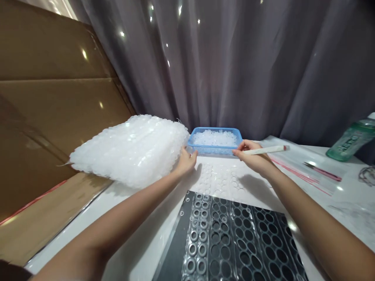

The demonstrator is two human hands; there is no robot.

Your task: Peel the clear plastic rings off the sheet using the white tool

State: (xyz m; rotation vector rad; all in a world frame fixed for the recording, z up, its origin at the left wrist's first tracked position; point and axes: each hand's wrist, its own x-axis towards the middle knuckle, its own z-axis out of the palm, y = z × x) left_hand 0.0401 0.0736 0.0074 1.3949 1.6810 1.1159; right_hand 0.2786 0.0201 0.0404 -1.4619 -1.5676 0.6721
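Observation:
My left hand [187,160] is beside the front left corner of a blue basket [215,149], its thumb and fingers apart. Small translucent pieces [215,137] fill the basket. At the basket's front right corner, my right hand [253,156] has its fingers closed round a white pen-like stick [266,150], which points to the right. A clear sheet with round cut-outs [218,175] lies in front of the basket. Nearer to me is a black board [172,249] under clear strips with rows of rings and holes [246,230].
A large puffy white bundle [131,150] lies left of the basket, by a cardboard box [58,117]. To the right are clear bags [293,156], pink-handled tweezers [324,171] and a green bottle [348,142]. A grey curtain [219,58] hangs behind.

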